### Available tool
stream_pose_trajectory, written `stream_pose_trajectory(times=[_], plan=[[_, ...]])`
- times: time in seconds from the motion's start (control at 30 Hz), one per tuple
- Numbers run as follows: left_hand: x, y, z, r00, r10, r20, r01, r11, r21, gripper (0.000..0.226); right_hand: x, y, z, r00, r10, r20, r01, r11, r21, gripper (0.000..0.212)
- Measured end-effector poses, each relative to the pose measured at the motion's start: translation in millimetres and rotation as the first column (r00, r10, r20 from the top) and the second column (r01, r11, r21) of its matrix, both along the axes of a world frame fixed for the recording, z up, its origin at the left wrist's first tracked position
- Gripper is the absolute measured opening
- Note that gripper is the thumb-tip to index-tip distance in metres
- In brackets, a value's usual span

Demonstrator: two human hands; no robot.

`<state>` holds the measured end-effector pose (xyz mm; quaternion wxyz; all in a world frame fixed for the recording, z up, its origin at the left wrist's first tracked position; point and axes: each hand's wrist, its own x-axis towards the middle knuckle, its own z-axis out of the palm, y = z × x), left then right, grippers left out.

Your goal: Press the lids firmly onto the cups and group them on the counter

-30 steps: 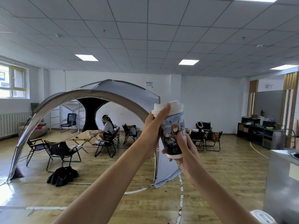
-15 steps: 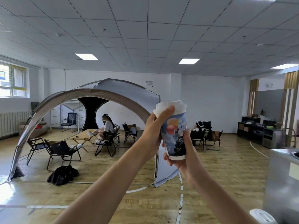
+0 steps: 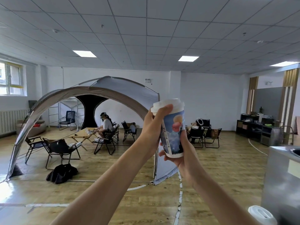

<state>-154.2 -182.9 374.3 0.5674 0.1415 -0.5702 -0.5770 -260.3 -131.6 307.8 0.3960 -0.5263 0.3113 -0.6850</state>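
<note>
- Head view, only view. The printed paper cup is held up in mid-air in front of the camera, over open floor and well apart from the steel counter at the right edge.
- The left hand wraps the cup's upper wall, with the thumb laid across the rim of the white lid. The right hand cradles the base, fingers curled under it.
- The lid sits on the mouth, but its near edge looks lower than its far edge. The frame is blurred there, so I cannot tell whether it is snapped down all round.
- Risk: the thumb presses on one side only, which would likely lift the opposite edge.
- Risk: squeezing the soft wall could pull the mouth out of round, so the lid loses its bite. The contents are not visible, so a spill is possible.
- Risk: nothing supports the cup from below, so a slip during the press would drop it to the floor.
- A second lidded cup sits in the bottom right corner, near the counter. What it stands on is cut off by the frame. A returning forearm could knock it over.
</note>
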Motion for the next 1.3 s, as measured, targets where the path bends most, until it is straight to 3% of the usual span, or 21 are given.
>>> stream_pose_trajectory(times=[0.1,0.27,0.43,0.5,0.6,0.73,0.87,0.97,1.07,1.2,1.3], plan=[[-3,-2,-1,0.999,0.053,0.008,-0.053,0.998,-0.014,0.097,2,-1,-1,0.993,-0.108,-0.051,0.105,0.993,-0.051,0.107],[3,-2,0,0.997,-0.060,0.045,0.062,0.997,-0.034,0.097,2,-1,-1,1.000,-0.020,0.003,0.021,0.999,-0.027,0.111],[0,2,-2,0.995,0.083,0.059,-0.078,0.994,-0.079,0.093,7,-4,-4,0.992,-0.130,-0.003,0.129,0.990,-0.051,0.109],[2,0,-2,0.996,0.007,0.083,0.001,0.996,-0.089,0.099,5,-4,-2,0.992,-0.124,0.025,0.125,0.991,-0.049,0.109],[10,1,0,0.979,-0.147,0.141,0.159,0.984,-0.079,0.097,3,-1,-2,1.000,0.017,0.023,-0.017,1.000,-0.024,0.104],[4,-2,-3,0.991,-0.065,0.117,0.070,0.997,-0.033,0.103,6,1,-5,0.999,-0.022,-0.049,0.020,0.999,-0.030,0.086],[7,-2,-5,0.988,-0.092,0.127,0.101,0.993,-0.067,0.085,10,0,-3,0.993,-0.116,-0.032,0.114,0.992,-0.045,0.106],[14,-2,-4,0.968,-0.197,0.159,0.207,0.977,-0.047,0.068,7,-1,-3,0.999,-0.037,0.024,0.038,0.999,-0.031,0.098],[13,2,-4,0.978,-0.158,0.135,0.163,0.986,-0.029,0.079,9,0,-3,1.000,0.001,-0.001,-0.001,1.000,0.002,0.087],[10,2,-13,0.992,-0.109,0.071,0.113,0.992,-0.062,0.073,13,-4,-5,0.996,-0.088,-0.018,0.087,0.996,-0.017,0.107],[14,-1,-13,0.986,-0.131,0.106,0.139,0.988,-0.064,0.068,7,-3,-4,0.997,-0.069,0.021,0.070,0.997,-0.023,0.107]])
